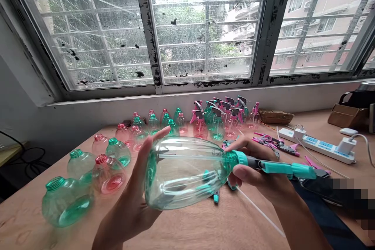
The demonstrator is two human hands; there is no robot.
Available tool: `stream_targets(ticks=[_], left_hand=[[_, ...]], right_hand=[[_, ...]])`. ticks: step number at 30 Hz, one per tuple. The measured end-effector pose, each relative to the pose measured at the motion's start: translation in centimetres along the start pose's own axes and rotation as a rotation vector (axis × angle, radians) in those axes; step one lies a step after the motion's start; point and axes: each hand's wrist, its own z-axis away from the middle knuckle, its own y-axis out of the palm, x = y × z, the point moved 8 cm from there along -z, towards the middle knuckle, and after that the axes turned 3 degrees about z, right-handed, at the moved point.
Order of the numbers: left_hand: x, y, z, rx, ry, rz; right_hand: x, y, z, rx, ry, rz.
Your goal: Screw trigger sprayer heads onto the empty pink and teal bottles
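A clear green spray bottle (pixel 187 172) lies sideways in front of me, held between both hands above the table. My left hand (pixel 133 203) cups its base, with fingers behind and around the bottom. With thumb and fingers, my right hand (pixel 263 185) grips the teal collar (pixel 240 158) at the bottle's neck. The teal and dark grey spray head (pixel 288 168) points right, past that hand. A thin pale tube runs inside the bottle. Behind the bottle, partly hidden, lie loose teal trigger heads (pixel 216 197) and a white tube (pixel 260 211).
Several open green and pink bottles (pixel 67 203) stand on the left. Near the window wall, several bottles with spray heads (pixel 217 121) stand grouped. Pink trigger heads (pixel 275 142), a power strip (pixel 319 146) and a cardboard box (pixel 340 117) are on the right of the wooden table (pixel 187 230).
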Motion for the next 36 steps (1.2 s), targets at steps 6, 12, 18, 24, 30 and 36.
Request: stream_targets(ticks=[6, 12, 18, 24, 30, 36], left_hand=[[0.3, 0.1, 0.1, -0.024, -0.052, 0.005], [-0.5, -0.4, -0.2, -0.052, -0.054, -0.024], [-1.2, -0.3, -0.3, -0.033, 0.069, -0.074], [0.5, -0.2, 0.1, -0.034, -0.125, -0.067], [0.0, -0.2, -0.1, -0.006, -0.097, -0.075], [-0.1, 0.1, -0.1, 0.025, -0.061, -0.102]], right_hand=[[0.2, 0.2, 0.0, -0.011, -0.009, -0.066], [0.2, 0.2, -0.1, -0.011, -0.003, -0.076], [0.4, -0.1, -0.2, -0.04, -0.027, -0.037], [0.2, -0.5, 0.1, -0.061, -0.022, 0.042], [0.4, -0.3, 0.0, -0.047, -0.036, 0.016], [0.3, -0.2, -0.2, -0.037, -0.025, -0.025]])
